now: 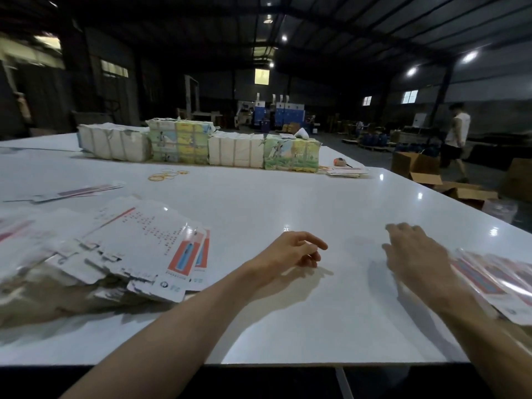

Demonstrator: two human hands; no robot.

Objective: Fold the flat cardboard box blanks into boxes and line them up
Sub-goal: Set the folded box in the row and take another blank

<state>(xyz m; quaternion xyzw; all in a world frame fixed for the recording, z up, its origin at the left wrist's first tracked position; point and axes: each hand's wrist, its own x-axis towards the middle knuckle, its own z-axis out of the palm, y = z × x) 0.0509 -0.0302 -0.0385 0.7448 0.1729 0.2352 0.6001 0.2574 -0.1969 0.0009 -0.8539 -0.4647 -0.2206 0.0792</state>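
Observation:
A loose pile of flat white box blanks (138, 243) with red and blue print lies on the white table (288, 203) at my left. More flat blanks (495, 280) lie at the right edge, beside my right wrist. My left hand (296, 250) hovers over the bare table just right of the left pile, its fingers loosely curled and holding nothing. My right hand (414, 249) is spread over the table with straight fingers, palm down, also holding nothing.
Bundled stacks of printed blanks (201, 146) stand in a row at the table's far side. Yellow rubber bands (167, 174) lie in front of them, and a small orange tape dispenser (340, 162) on papers sits at far right. Open cardboard cartons (417, 168) and a person (457, 136) are beyond the table.

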